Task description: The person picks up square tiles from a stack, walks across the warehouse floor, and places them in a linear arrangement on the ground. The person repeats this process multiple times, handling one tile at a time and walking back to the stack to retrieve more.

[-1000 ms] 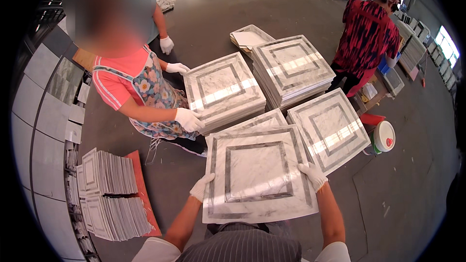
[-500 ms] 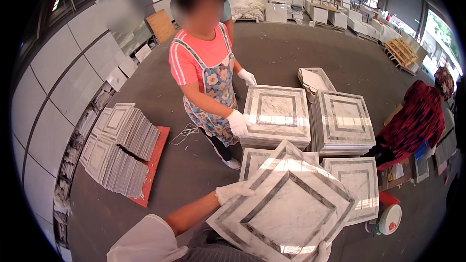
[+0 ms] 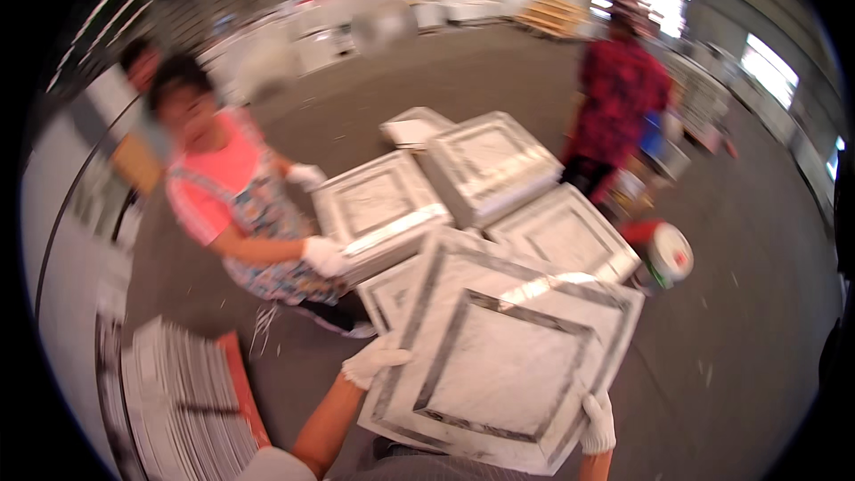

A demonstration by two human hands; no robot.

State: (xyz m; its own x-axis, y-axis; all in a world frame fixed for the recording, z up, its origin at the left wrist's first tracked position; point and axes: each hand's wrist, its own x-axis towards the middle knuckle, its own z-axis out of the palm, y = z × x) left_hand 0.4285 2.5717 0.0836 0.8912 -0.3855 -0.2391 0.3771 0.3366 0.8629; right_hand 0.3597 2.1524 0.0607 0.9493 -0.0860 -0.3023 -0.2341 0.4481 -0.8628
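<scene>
Gloved in white knit, the left grip (image 3: 376,362) pinches one side of a large, square, white-and-grey marble-patterned tile (image 3: 512,365), its fingers lapping onto the face; the similarly gloved right grip (image 3: 598,422) clasps the opposite side near the closest corner. Each spans only the tile's thin edge, and holding both sides probably balances the weight and spares the glossy face; what lies underneath is hidden. Left of the left grip, thin panels (image 3: 183,401) stand packed in rows, perhaps to save floor. Just beyond the grips, the held tile overlaps a matching tile (image 3: 387,289), though contact cannot be told; another framed tile (image 3: 570,236) lies beyond the right grip, near a white-lidded bucket (image 3: 670,254). Farther off, a co-worker's white-gloved hand (image 3: 325,256) rests against a squared tile stack (image 3: 378,200), seemingly steadying it, with a taller stack (image 3: 494,165) beyond.
</scene>
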